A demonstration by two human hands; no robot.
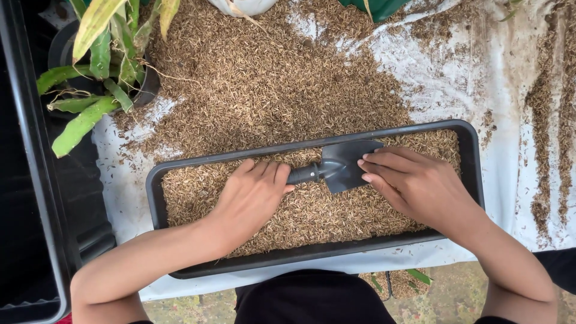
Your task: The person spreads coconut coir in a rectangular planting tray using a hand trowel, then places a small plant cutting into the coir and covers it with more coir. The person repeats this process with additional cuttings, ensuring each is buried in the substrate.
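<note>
1. Left hand [252, 195]: clenched over the handle of a small black trowel [341, 165], which lies on the husks near the centre of the tray. The handle is hidden under the palm, so its length cannot be made out.
2. Right hand [414, 183]: released, fingers flat on the trowel blade at its 3 o'clock edge.
3. Black tray [474, 162]: long, filled with brown husks [312, 210], on a white-covered worktop [468, 84].
4. Loose husks spread at 12 o'clock.
5. Potted plant [96, 60] at 10 o'clock, cut off by the frame.
6. Black bin [36, 180] at 9 o'clock, contents too dark to tell.
</note>
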